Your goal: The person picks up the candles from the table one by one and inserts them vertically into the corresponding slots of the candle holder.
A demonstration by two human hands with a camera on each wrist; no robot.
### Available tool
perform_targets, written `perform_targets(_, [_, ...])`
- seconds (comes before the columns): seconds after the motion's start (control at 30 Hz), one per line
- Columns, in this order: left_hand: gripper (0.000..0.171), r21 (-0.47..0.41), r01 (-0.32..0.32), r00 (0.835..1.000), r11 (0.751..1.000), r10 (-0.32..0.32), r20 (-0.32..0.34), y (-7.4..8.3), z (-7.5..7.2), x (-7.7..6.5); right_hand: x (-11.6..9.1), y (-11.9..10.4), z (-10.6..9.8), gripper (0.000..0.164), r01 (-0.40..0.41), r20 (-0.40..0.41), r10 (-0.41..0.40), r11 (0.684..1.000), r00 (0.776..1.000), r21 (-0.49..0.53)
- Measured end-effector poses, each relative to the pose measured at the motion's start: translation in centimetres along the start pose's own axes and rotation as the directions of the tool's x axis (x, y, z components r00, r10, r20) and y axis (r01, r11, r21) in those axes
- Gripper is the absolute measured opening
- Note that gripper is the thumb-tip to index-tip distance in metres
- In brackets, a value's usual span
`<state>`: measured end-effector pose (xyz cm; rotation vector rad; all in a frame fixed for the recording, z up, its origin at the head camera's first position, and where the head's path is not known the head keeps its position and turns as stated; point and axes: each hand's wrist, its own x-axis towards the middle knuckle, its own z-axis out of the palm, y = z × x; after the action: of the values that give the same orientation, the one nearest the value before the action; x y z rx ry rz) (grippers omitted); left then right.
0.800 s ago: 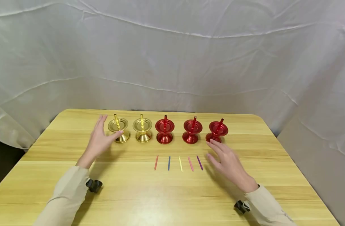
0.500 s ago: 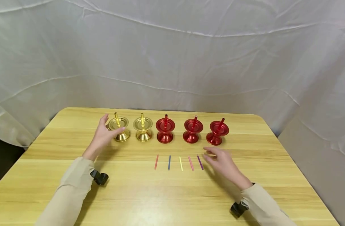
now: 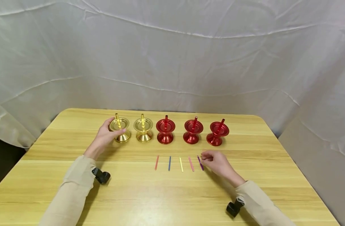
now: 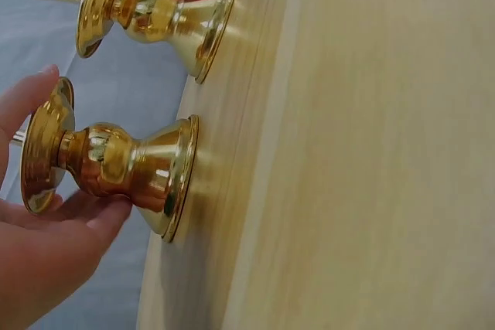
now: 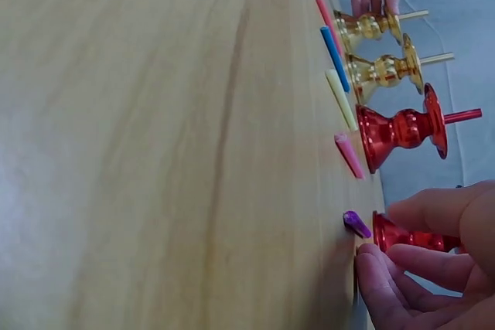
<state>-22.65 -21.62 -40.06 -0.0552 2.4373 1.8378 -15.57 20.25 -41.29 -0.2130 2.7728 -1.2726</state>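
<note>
In the head view my left hand is at the leftmost gold candle holder. Its thumb lies across the dish rim, and the fingers curl round the far side under the dish, as the left wrist view shows of the same candle holder. My right hand hovers low at the purple candle, the rightmost of a row of thin candles. From the right wrist, thumb and fingers are bent and apart, with the purple candle lying on the table just beyond the fingertips.
A second gold holder and three red holders, such as the middle one, stand upright along the table's back. In front lie an orange-red candle, a blue candle, a yellow candle and a pink candle.
My left hand has moved right and closed in around the leftmost gold holder. My right hand has come down and left to the purple candle, its fingers bending. Holders and candles stay put.
</note>
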Motion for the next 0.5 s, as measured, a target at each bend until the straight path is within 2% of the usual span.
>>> perform_targets(0.27, [0.094,-0.058,-0.017,1.0,0.998,0.018,0.015,-0.46,0.15,0.33,0.3,-0.27,0.39,0.018,-0.053,-0.013,0.052,0.997,0.999,-0.063])
perform_targets(0.5, [0.092,-0.084,-0.01,1.0,0.996,0.012,0.02,-0.57,0.02,0.28,0.61,-0.89,0.72,0.017,0.005,-0.018,-0.009,0.983,1.0,-0.186])
